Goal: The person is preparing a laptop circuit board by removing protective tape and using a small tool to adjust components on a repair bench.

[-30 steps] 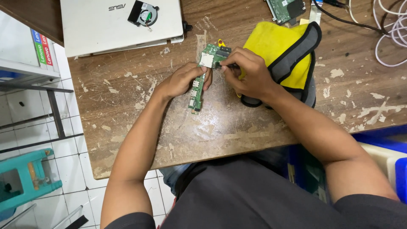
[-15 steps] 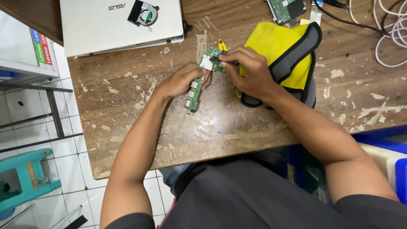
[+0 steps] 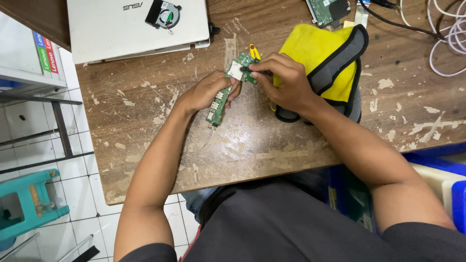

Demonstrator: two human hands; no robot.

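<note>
My left hand (image 3: pixel 206 92) holds a long narrow green circuit board (image 3: pixel 219 105) slightly above a worn wooden table (image 3: pixel 252 140). The board's upper end carries a small white patch. My right hand (image 3: pixel 284 80) pinches a thin dark tool whose tip touches that upper end. A yellow-handled tool (image 3: pixel 254 51) lies on the table just behind the board.
A yellow and grey pouch (image 3: pixel 330 63) lies under my right wrist. A closed white laptop (image 3: pixel 116 29) with a black fan (image 3: pixel 163 13) on it sits at the back left. Another circuit board (image 3: pixel 329 9) and white cables (image 3: pixel 451 34) lie far right. A teal stool (image 3: pixel 26 204) stands on the tiled floor.
Both hands have kept working on the board's upper end. The board has tilted slightly; the hands have barely shifted.
</note>
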